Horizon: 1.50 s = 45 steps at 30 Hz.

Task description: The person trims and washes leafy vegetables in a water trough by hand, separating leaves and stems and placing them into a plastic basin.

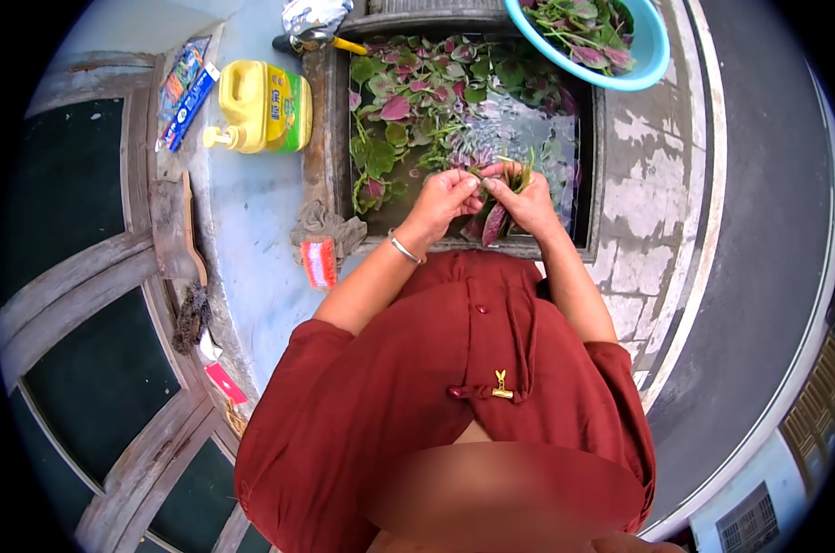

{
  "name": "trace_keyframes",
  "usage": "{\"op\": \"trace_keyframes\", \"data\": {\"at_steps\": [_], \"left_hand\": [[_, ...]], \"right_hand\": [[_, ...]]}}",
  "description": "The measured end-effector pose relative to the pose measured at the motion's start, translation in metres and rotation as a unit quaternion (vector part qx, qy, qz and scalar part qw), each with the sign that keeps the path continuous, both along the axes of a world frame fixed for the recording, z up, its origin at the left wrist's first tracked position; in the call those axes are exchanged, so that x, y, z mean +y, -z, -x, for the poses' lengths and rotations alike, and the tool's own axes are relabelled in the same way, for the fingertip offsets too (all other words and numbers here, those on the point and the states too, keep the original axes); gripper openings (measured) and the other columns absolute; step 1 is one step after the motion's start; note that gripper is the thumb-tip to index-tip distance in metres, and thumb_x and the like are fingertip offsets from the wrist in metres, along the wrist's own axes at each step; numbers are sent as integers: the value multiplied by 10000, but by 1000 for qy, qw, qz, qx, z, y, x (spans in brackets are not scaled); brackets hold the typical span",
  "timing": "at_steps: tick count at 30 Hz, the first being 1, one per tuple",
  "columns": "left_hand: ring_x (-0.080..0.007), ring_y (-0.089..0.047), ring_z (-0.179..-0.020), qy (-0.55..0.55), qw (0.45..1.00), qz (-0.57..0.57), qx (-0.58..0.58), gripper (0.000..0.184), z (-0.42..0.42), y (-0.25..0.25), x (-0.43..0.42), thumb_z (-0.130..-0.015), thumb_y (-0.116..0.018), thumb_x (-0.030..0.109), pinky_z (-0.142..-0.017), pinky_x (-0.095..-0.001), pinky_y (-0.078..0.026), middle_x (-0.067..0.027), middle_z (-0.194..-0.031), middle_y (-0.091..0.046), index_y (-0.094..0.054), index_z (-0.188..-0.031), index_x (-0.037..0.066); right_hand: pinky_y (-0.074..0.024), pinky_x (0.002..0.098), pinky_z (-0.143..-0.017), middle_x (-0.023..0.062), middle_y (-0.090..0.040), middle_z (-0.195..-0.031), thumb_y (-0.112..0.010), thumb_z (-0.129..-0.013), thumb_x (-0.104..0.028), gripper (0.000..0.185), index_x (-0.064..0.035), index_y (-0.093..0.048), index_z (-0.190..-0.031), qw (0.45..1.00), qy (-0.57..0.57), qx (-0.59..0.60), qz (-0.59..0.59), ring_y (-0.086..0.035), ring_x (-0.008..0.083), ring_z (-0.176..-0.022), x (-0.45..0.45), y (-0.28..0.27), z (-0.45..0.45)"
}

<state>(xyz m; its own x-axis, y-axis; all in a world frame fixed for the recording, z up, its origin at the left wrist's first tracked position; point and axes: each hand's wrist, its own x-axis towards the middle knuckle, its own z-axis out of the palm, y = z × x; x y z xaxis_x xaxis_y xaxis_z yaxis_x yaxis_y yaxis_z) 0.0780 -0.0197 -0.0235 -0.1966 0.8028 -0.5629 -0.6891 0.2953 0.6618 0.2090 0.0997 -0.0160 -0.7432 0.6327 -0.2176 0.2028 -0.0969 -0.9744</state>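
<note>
Leafy greens [394, 109] with green and purple leaves float in water inside a dark stone basin [594, 184]. Over the basin's near edge, my right hand [526, 195] is closed around a small bunch of stems [496, 221], whose purple leaves hang below the fingers. My left hand [449, 195], with a silver bangle on the wrist, meets it at the fingertips. Its thumb and index finger are pinched together at the stems; what lies between them is too small to make out. At the basin's far right corner, a light blue bowl [658, 55] holds more of the leaves.
Left of the basin, a yellow jug [265, 106] with a pump stands on the blue ledge [242, 203]. Nearer me are a grey cloth [330, 229] and a red-and-white brush [319, 264]. A yellow-handled tool [348, 45] lies at the basin's far left corner.
</note>
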Motion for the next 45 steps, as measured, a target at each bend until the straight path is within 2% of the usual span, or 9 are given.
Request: {"op": "trace_keyframes", "data": {"at_steps": [7, 12, 19, 26, 29, 31, 35, 40, 45], "left_hand": [[-111, -576, -820, 57, 997, -25, 41, 206, 12, 4, -17, -917, -506, 183, -750, -241, -481, -40, -961, -589, -547, -1052, 32], [-148, -580, -855, 213, 907, 5, 363, 182, 40, 26, -51, -874, -521, 128, -761, -274, -465, -82, -983, -595, -578, -1014, 27], [-227, -586, -872, 201, 850, 66, 482, 194, 34, 33, -80, -827, -563, 125, -787, -312, -466, -114, -999, -549, -592, -1004, 54], [-313, -504, -1056, 106, 832, 172, 517, 235, -11, 23, -74, -801, -584, 130, -910, -361, -399, -163, -1092, -532, -573, -1023, 57], [-328, -459, -1145, 127, 793, 225, 552, 309, -29, 19, -72, -804, -585, 130, -951, -374, -376, -217, -1224, -472, -551, -1098, 41], [-350, -484, -1113, 164, 719, 246, 629, 317, -40, 20, -69, -814, -575, 135, -920, -383, -403, -247, -1250, -446, -541, -1115, 41], [-374, -527, -1038, 151, 737, 310, 581, 298, -45, 4, -53, -830, -538, 109, -871, -389, -437, -236, -1234, -468, -537, -1120, 42], [-385, -541, -1007, 233, 659, 272, 662, 280, -29, 19, -44, -829, -480, 54, -844, -422, -450, -195, -1180, -521, -545, -1102, 39], [-409, -516, -1050, 226, 630, 257, 697, 289, -18, 30, -33, -814, -515, 98, -864, -439, -446, -227, -1191, -495, -550, -1097, 51]], "right_hand": [[-372, 214, -532, -52, -506, -640, -549, -903, -156, 179, -36, -554, -771, 983, 177, 21, -33, -433, 39, -587, 5, -8, -6], [-394, 186, -540, -15, -543, -666, -526, -915, -143, 142, -33, -557, -831, 948, 256, 78, -170, -479, 36, -601, 66, -66, 0], [-448, 351, -668, 112, -571, -783, -602, -841, -159, 132, -34, -573, -871, 809, 253, 12, -531, -561, 265, -736, 197, -91, 47], [-295, 442, -1028, 241, -439, -1247, -570, -746, -589, 836, -7, -371, -1311, 843, -97, -222, -479, -355, 376, -1231, 290, 45, 99], [-309, 350, -1026, 216, -385, -1297, -533, -776, -573, 816, 28, -369, -1304, 824, -148, -252, -486, -351, 332, -1242, 299, 61, 104], [-203, 636, -1006, 93, -298, -1406, -563, -716, -594, 870, -142, -261, -1396, 798, -198, -328, -466, -220, 259, -1332, 305, 54, 102], [-160, 731, -958, 55, -222, -1464, -688, -648, -351, 919, -223, -202, -1417, 781, -281, -378, -411, -144, 257, -1365, 304, -3, 101], [-325, 382, -1033, 131, -304, -1414, -652, -668, -209, 799, -147, -295, -1380, 721, -246, -204, -614, -299, 329, -1293, 326, -4, 90], [-464, 385, -865, 70, -495, -1267, -554, -792, -185, 385, -108, -532, -1169, 687, -129, -280, -658, -533, 277, -1085, 284, -70, 72]]}}
